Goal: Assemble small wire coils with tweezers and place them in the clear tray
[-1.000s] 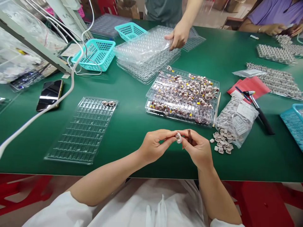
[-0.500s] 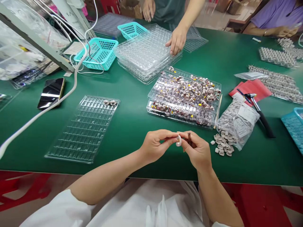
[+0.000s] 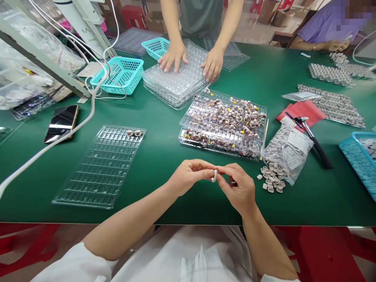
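Between the fingertips of both my hands is a small white curved piece [image 3: 214, 176], a bit like a ring. My left hand [image 3: 189, 176] pinches its left side with thumb and forefinger. From the other side my right hand [image 3: 237, 184] grips it too, and something small and pale shows between the curled fingers. Just beyond my hands lies a clear tray [image 3: 183, 135] heaped with similar ring-like parts bearing brown and yellow bits. To the right, small beige caps [image 3: 273, 178] spill from a plastic bag [image 3: 293, 149].
At left lies a clear slotted tray [image 3: 91, 168] with a few parts in one corner, near a phone [image 3: 61, 123] and a white cable [image 3: 49, 147]. A co-worker's hands [image 3: 173, 56] rest on stacked clear trays [image 3: 176, 82]. A hammer [image 3: 315, 143] and blue baskets [image 3: 117, 74] stand around.
The brown strip that showed at my right fingers is out of sight now. My hands still hold the white piece. Both of the co-worker's hands are now on the tray stack.
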### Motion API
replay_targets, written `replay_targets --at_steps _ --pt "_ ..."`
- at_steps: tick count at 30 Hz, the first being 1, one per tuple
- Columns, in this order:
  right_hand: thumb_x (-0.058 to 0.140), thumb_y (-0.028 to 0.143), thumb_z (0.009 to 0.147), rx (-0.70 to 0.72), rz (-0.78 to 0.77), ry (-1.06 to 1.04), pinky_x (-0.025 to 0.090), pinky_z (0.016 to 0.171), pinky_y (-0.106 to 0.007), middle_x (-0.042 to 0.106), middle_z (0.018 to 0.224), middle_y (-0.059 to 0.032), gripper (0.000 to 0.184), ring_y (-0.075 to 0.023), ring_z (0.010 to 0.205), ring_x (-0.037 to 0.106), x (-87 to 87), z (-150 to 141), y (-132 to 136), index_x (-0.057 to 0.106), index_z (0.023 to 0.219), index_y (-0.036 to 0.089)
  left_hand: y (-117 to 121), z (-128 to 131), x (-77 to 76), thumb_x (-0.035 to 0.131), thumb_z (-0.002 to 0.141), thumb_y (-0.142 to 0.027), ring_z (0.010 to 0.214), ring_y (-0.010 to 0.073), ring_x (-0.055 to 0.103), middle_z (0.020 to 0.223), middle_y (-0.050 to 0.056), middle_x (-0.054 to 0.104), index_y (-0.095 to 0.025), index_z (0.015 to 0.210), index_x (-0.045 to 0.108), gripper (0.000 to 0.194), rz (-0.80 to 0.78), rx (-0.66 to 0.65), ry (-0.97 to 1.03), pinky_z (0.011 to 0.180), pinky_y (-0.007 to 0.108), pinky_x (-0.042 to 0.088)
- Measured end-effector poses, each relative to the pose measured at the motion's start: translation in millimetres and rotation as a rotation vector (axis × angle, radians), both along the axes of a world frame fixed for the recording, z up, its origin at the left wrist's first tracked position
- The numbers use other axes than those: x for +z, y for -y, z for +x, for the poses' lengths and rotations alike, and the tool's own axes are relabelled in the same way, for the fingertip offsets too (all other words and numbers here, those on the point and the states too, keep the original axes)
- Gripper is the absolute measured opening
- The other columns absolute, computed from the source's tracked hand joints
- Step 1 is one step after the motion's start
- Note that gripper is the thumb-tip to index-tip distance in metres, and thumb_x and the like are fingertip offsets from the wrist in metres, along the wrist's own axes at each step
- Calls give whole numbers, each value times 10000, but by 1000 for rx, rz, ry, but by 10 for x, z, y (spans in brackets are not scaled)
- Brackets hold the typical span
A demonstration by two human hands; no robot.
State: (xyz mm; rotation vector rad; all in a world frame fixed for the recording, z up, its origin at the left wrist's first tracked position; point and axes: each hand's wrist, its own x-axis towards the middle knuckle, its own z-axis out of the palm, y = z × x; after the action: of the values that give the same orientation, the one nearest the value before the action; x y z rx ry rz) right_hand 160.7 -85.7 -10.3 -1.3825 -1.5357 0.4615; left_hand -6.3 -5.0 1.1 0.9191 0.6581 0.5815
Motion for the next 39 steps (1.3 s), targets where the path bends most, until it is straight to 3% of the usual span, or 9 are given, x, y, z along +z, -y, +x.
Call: replay_targets --at_steps 3,7,13,17,23,30,34,36,39 --pt "640 174 849 41 -24 47 362 427 -238 647 962 -51 285 -74 496 397 -15 19 4 658 1121 259 -43 -15 -37 816 699 -233 645 124 671 717 37 729 -117 851 702 223 -133 -51 13 705 282 548" --pt "578 162 879 162 -59 91 430 470 -234 638 1038 -70 403 -93 564 507 -14 39 5 593 1265 274 -59 -26 -69 837 674 -232 663 148 695 739 70 742 -122 889 606 334 -262 -111 35 691 284 532" --pt "525 124 905 189 27 148 530 639 -279 664 1046 -113 365 -187 847 652 -57 35 -7 599 1246 231 -98 -45 -86 826 698 -254 715 173 711 753 75 741 -134 940 574 370 -271 -169 -41 725 315 535" --pt "560 151 904 165 60 180 552 663 -285 682 1005 -105 329 -184 822 665 -106 25 7 613 1219 232 -110 -46 -93 813 710 -240 632 128 675 723 49 712 -115 945 598 343 -292 -177 6 678 283 542" --pt "565 145 896 175 48 163 549 623 -266 683 996 -92 335 -169 791 667 -69 11 21 614 1213 242 -106 -56 -77 807 709 -201 616 131 670 695 43 707 -112 944 595 329 -282 -193 24 663 283 542" --pt "531 154 897 199 -22 236 486 547 -253 680 1007 -95 334 -151 703 637 -73 32 2 604 1213 236 -83 -57 -86 818 701 -261 603 139 657 686 36 691 -113 957 587 375 -138 -145 -86 646 294 528" --pt "542 174 909 219 -77 103 490 586 -262 665 1033 -87 303 -153 734 626 -38 52 11 614 1194 251 -43 -52 -26 798 725 -290 671 138 660 718 16 664 -127 1022 602 391 6 -101 -126 683 285 534" --pt "552 206 916 235 -128 -51 507 627 -271 659 1007 -72 263 -161 775 632 2 54 17 638 1159 259 -18 -50 -6 824 689 -256 809 153 667 871 42 669 -155 1109 628 474 147 -75 -95 779 298 541" --pt "561 272 922 280 -214 -269 535 687 -286 653 931 -55 222 -182 839 649 25 41 34 669 1115 262 41 -29 -6 878 588 -177 1163 244 583 1261 107 594 -233 1217 637 676 387 -73 20 977 357 492"
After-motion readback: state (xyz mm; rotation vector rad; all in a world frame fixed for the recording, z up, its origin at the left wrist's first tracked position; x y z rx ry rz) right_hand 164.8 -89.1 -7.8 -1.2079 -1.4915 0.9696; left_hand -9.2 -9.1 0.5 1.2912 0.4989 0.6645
